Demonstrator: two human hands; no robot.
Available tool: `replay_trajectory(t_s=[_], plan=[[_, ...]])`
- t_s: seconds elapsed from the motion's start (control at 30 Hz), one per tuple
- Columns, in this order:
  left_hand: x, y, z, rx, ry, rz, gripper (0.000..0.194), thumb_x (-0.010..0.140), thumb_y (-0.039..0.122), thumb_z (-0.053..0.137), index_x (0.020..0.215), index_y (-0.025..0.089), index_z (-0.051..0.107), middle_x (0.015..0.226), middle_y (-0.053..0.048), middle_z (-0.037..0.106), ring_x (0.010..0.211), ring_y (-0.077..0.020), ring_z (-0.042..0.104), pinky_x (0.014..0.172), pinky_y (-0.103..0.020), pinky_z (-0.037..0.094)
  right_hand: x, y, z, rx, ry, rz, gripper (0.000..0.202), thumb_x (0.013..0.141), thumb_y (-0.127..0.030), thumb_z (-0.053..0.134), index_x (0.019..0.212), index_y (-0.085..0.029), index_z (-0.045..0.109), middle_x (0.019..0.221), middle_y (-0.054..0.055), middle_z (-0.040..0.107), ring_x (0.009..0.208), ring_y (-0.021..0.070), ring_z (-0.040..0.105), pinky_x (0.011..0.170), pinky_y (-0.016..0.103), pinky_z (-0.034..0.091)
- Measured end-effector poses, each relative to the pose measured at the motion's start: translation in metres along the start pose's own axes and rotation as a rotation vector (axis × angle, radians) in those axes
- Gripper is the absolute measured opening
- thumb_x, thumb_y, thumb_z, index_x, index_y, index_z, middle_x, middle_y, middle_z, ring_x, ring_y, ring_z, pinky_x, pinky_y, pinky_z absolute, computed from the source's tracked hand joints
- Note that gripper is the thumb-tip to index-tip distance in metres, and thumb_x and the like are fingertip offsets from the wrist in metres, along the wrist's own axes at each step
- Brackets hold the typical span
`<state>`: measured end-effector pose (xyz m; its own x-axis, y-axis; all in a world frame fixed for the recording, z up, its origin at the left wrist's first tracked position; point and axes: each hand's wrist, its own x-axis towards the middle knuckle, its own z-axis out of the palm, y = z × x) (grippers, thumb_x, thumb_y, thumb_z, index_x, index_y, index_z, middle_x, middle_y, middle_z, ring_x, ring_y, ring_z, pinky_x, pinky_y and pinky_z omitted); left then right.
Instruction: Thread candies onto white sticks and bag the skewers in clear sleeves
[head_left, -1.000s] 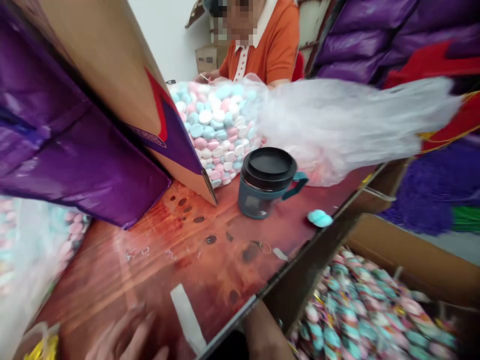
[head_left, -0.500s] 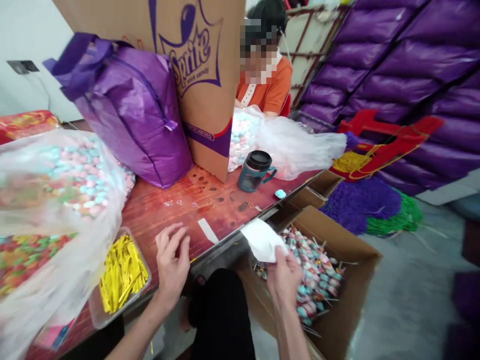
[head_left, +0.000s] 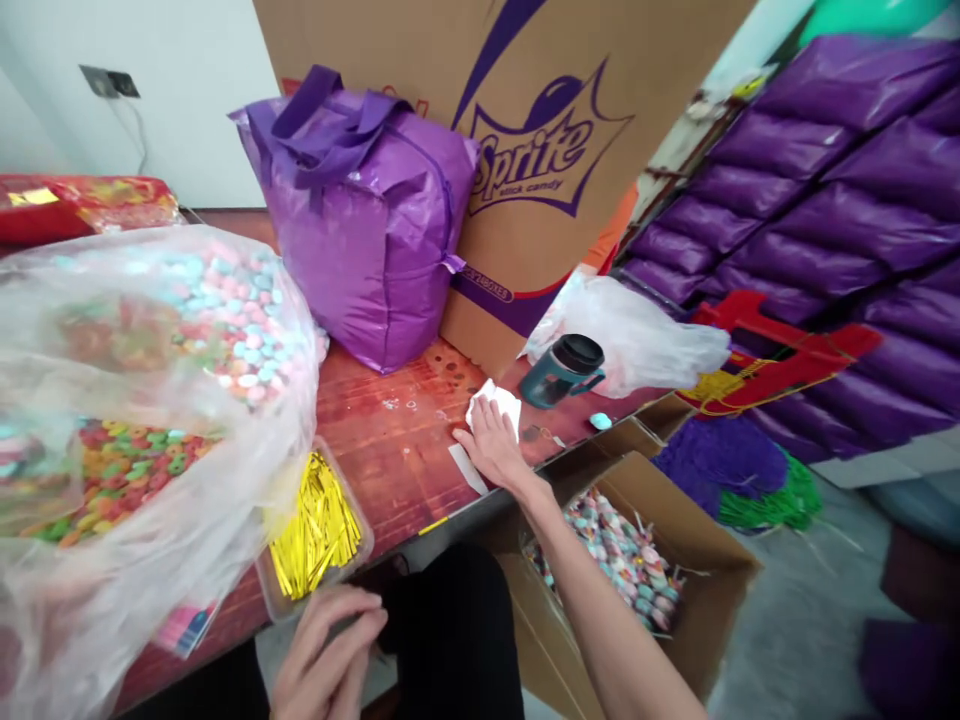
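Note:
My right hand [head_left: 491,442] lies flat on a white tissue [head_left: 508,408], pressing it to the red wooden table [head_left: 390,430]. Its fingers are stretched out over the tissue. Just below is a flat white strip [head_left: 467,470]. Beyond the tissue stands a teal mug with a black lid [head_left: 561,372]. My left hand [head_left: 330,650] hovers over my lap by the table edge, loosely bent, with nothing visible in it. Above it, a clear tray [head_left: 367,535] holds gold twist ties [head_left: 315,525].
A plastic bag of colourful candy [head_left: 247,340] covers the table's left. A purple bag [head_left: 375,240] and a large carton [head_left: 660,60] stand behind. An open box [head_left: 697,510] of candy sticks [head_left: 626,555] sits below the edge. Purple packs [head_left: 840,190] are stacked at right.
My right hand has moved from above the open box onto the table, bringing the tissue down flat. My left hand has drawn back towards my lap. The view has turned left.

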<state>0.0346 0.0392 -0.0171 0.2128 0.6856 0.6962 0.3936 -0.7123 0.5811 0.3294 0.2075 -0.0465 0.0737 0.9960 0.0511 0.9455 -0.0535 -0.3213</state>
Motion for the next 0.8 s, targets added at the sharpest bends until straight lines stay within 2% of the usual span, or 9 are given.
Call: replay_trajectory(t_s=[0.1,0.27,0.33,0.4,0.47,0.53,0.6,0.7,0.8], plan=[[-0.012,-0.002,-0.005,-0.013,-0.007,-0.080,0.031,0.082,-0.002,0.061,0.103,0.019,0.072,0.095,-0.009,0.071,0.088,-0.0183,0.070,0.075,-0.025,0.060,0.002,-0.026,0.004,-0.059,-0.083,-0.054,0.086,0.096,-0.061,0.039,0.156,-0.001,0.027,0.163,0.023,0.020,0.153,0.0368,0.011,0.122,0.056,0.015],[-0.007,0.011,0.007,-0.078,0.096,-0.214,0.028,0.085,0.001,0.059,0.097,0.020,0.075,0.096,-0.008,0.072,0.089,-0.0180,0.071,0.077,-0.025,0.060,-0.005,-0.098,0.012,0.053,-0.163,-0.235,0.091,0.096,-0.066,0.037,0.156,0.001,0.025,0.163,0.025,0.017,0.154,0.0352,0.010,0.124,0.052,0.012],[-0.001,0.016,0.008,-0.077,0.069,-0.177,0.028,0.085,0.000,0.058,0.097,0.020,0.075,0.097,-0.008,0.072,0.089,-0.0174,0.071,0.078,-0.024,0.059,-0.009,-0.122,0.014,0.153,-0.196,-0.341,0.087,0.097,-0.065,0.036,0.156,-0.001,0.027,0.163,0.023,0.019,0.154,0.0326,0.013,0.124,0.049,0.014],[0.005,0.017,0.005,-0.050,0.018,-0.093,0.031,0.084,-0.002,0.059,0.101,0.018,0.074,0.098,-0.008,0.072,0.089,-0.0169,0.072,0.079,-0.023,0.059,-0.010,-0.134,0.012,0.234,-0.184,-0.404,0.077,0.099,-0.060,0.036,0.154,-0.006,0.036,0.161,0.019,0.032,0.152,0.0297,0.024,0.122,0.045,0.022],[0.008,0.017,-0.002,-0.010,0.001,-0.035,0.034,0.082,-0.005,0.060,0.105,0.017,0.073,0.100,-0.008,0.071,0.091,-0.0169,0.072,0.081,-0.024,0.060,-0.009,-0.131,0.007,0.277,-0.118,-0.390,0.060,0.103,-0.048,0.033,0.150,-0.013,0.044,0.153,0.013,0.048,0.144,0.0242,0.040,0.117,0.038,0.033],[0.008,0.018,-0.007,0.030,0.006,-0.026,0.036,0.081,-0.005,0.061,0.106,0.017,0.072,0.101,-0.009,0.071,0.091,-0.0169,0.072,0.081,-0.024,0.060,-0.006,-0.118,0.003,0.277,-0.030,-0.310,0.049,0.105,-0.030,0.025,0.146,-0.015,0.049,0.143,0.011,0.058,0.133,0.0209,0.051,0.110,0.034,0.039],[0.006,0.020,-0.008,0.051,-0.002,-0.037,0.034,0.081,-0.004,0.061,0.105,0.018,0.073,0.100,-0.008,0.071,0.089,-0.0165,0.072,0.078,-0.023,0.060,-0.005,-0.103,0.001,0.246,0.033,-0.233,0.048,0.102,-0.017,0.024,0.137,-0.013,0.056,0.136,0.015,0.060,0.125,0.0240,0.054,0.107,0.037,0.041],[0.002,0.027,-0.004,0.037,0.047,-0.121,0.029,0.084,-0.001,0.060,0.100,0.019,0.074,0.096,-0.008,0.072,0.086,-0.0164,0.072,0.075,-0.024,0.060,-0.008,-0.088,0.005,0.191,0.068,-0.218,0.039,0.093,-0.009,0.037,0.120,-0.013,0.065,0.127,0.018,0.061,0.115,0.0299,0.054,0.102,0.043,0.042],[-0.001,0.033,0.002,0.034,0.127,-0.233,0.025,0.088,0.002,0.058,0.091,0.021,0.074,0.089,-0.007,0.072,0.083,-0.0155,0.072,0.072,-0.023,0.060,-0.009,-0.078,0.013,0.163,0.067,-0.264,0.041,0.089,-0.005,0.041,0.121,-0.014,0.065,0.127,0.018,0.061,0.114,0.0303,0.052,0.102,0.044,0.042]])
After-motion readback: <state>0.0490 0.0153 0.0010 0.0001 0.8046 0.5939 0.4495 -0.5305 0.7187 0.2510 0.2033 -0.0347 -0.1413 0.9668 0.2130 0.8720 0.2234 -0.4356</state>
